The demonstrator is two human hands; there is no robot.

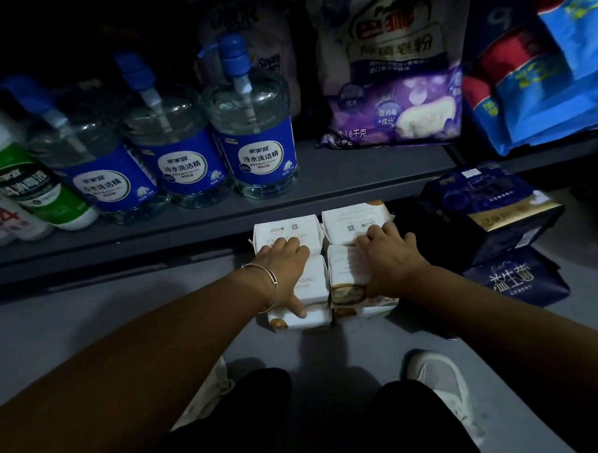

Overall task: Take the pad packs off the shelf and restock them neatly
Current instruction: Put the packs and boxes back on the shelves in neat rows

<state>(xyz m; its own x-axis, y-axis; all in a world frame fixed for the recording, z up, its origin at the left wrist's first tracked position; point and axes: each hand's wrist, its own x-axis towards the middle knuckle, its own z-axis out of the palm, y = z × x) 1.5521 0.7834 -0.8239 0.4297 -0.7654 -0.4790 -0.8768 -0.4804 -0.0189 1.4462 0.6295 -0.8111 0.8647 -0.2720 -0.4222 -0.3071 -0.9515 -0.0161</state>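
Several white pad packs [345, 225] stand in two tight columns on the grey floor, just below the edge of the grey shelf [361, 174]. My left hand [284, 263], with a thin bangle on its wrist, rests flat on top of the left column [314, 285], thumb down its front face. My right hand [385, 257] lies over the right column [349, 269], fingers spread on the top packs and thumb against the side. Neither hand lifts a pack.
On the shelf stand clear pump bottles [256, 149] with blue labels, a green-and-white bottle [35, 194], a purple powder bag [392, 86] and blue bags [554, 83]. Dark blue packs [493, 214] lie to the right on the floor. My white shoes [444, 386] are near.
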